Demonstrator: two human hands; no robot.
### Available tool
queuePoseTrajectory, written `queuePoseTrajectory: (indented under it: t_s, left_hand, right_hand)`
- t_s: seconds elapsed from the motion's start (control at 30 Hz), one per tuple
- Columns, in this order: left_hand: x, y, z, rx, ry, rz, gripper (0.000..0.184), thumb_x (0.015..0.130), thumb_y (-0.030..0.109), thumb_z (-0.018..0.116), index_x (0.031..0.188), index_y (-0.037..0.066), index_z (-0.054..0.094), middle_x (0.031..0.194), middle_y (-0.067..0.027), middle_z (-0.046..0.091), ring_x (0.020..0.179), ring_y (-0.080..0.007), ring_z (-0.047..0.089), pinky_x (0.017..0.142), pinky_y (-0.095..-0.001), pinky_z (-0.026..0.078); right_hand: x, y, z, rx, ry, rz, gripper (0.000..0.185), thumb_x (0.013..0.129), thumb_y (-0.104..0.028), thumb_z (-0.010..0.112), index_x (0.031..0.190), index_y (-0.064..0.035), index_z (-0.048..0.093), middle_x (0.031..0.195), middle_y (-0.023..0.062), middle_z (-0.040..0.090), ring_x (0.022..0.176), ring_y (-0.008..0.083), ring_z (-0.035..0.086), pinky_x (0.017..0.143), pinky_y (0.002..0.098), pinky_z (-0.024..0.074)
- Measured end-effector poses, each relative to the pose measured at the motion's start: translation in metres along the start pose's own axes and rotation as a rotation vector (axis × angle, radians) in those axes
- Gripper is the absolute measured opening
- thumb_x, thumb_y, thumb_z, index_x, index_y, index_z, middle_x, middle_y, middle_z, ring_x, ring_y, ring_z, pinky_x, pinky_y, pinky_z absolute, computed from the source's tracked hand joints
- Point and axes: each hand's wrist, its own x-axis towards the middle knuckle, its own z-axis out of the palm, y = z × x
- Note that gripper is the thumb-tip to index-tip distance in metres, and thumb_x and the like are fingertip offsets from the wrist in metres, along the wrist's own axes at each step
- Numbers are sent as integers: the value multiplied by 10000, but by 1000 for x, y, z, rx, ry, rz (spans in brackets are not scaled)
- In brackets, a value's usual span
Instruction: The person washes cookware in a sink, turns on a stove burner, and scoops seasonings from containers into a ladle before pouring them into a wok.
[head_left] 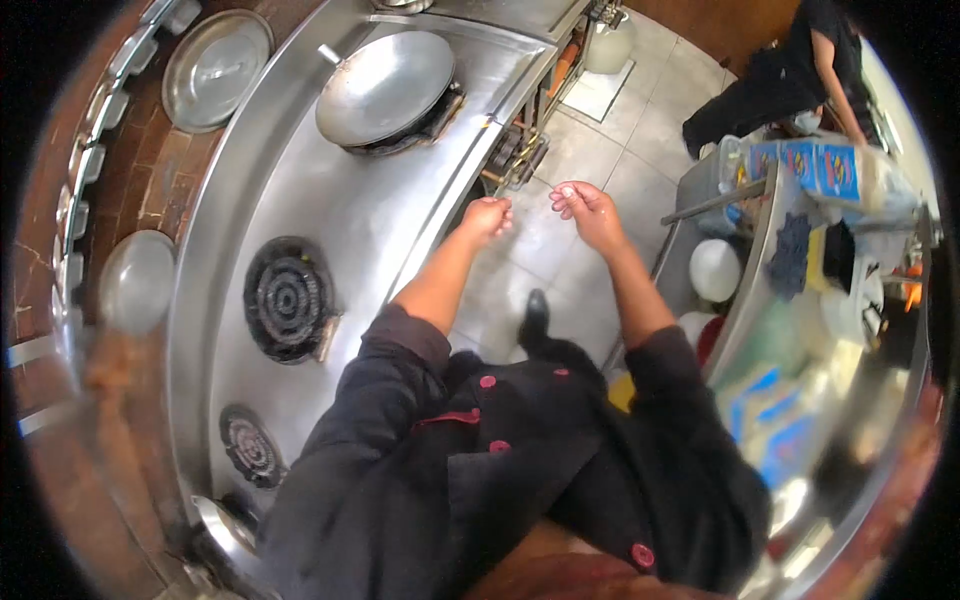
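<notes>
My left hand (488, 219) is held in front of me near the stove's front edge, its fingers curled closed. Whatever may be inside it is hidden. A short gap to the right is my right hand (588, 212), with fingers curled in and the thumb against them; no object shows there. Both hands are over the tiled floor (560, 265), apart from each other. Beyond my left hand, a large metal wok (390, 85) rests tilted on a burner of the steel stove (375, 215).
Two bare burners, a nearer one (250, 445) and a middle one (288, 300), sit in the stove top. Round metal lids (218, 70) are by the brick wall. On my right, a cluttered shelf (745, 260) holds a sponge (828, 255) and containers. A person (775, 85) in dark clothes stands beyond.
</notes>
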Motion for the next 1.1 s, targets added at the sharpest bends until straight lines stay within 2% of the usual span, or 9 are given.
queuePoseTrajectory:
  t_s: [0.27, 0.43, 0.53, 0.6, 0.7, 0.87, 0.93, 1.0, 1.1]
  left_hand:
    - [109, 39, 37, -288, 185, -232, 336, 917, 345, 501, 911, 14, 556, 732, -102, 605, 523, -191, 576, 410, -304, 420]
    - [138, 29, 41, -417, 320, -278, 224, 876, 205, 507, 843, -4, 581, 718, -155, 601, 542, -238, 584, 421, -353, 431]
    - [135, 27, 44, -74, 297, -127, 241, 848, 214, 529, 817, -13, 606, 772, -179, 627, 634, -278, 615, 539, -392, 472]
    - [126, 32, 42, 494, 254, 122, 253, 830, 220, 543, 799, -18, 623, 808, -194, 644, 696, -305, 636, 618, -418, 500]
    - [104, 81, 49, 983, 352, -205, 339, 839, 308, 535, 890, -1, 664, 945, -190, 661, 879, -329, 646, 761, -432, 516]
    - [111, 116, 66, 913, 568, -302, 409, 865, 356, 480, 894, -2, 677, 1002, -194, 651, 919, -320, 642, 813, -417, 506]
    - [132, 96, 69, 954, 456, -276, 357, 836, 317, 507, 844, 11, 690, 957, -191, 660, 912, -318, 645, 817, -420, 505]
    - [145, 87, 76, 1080, 407, -248, 305, 800, 277, 534, 799, 21, 700, 901, -184, 672, 899, -315, 650, 824, -419, 502]
    - [167, 50, 74, 826, 586, -352, 289, 761, 241, 539, 864, 22, 699, 981, -185, 661, 941, -312, 638, 840, -398, 496]
  right_hand:
    - [140, 8, -35, -76, -157, 104, 250, 954, -213, 505, 1026, 5, 604, 908, 50, 660, 775, 96, 585, 680, 239, 474]
    - [214, 13, -31, -187, -318, 106, 211, 945, -170, 524, 993, 12, 620, 860, 30, 651, 726, 71, 547, 656, 224, 461]
    - [267, 48, -25, -181, -454, -21, 213, 944, -168, 525, 985, 14, 627, 844, 29, 644, 709, 78, 541, 644, 229, 463]
    - [287, 41, -16, -169, -504, 56, 252, 928, -186, 508, 980, 32, 624, 833, 86, 660, 750, 135, 605, 720, 281, 491]
    - [327, 41, -6, -262, -622, -51, 241, 924, -186, 501, 976, 9, 632, 845, 97, 670, 734, 161, 619, 713, 293, 498]
    - [392, 70, 24, -290, -866, -124, 263, 943, -216, 507, 984, 18, 618, 850, 54, 667, 733, 110, 587, 691, 273, 487]
    - [403, 73, 31, -243, -969, 110, 244, 941, -195, 502, 1018, 9, 609, 872, 35, 663, 737, 104, 582, 663, 264, 484]
    - [408, 57, 26, -230, -1011, 144, 245, 941, -186, 490, 1062, 1, 592, 909, 30, 657, 738, 102, 586, 641, 257, 486]
    - [412, 46, 20, -135, -961, 265, 277, 953, -195, 473, 1126, 6, 553, 961, 58, 651, 751, 116, 597, 621, 263, 499]
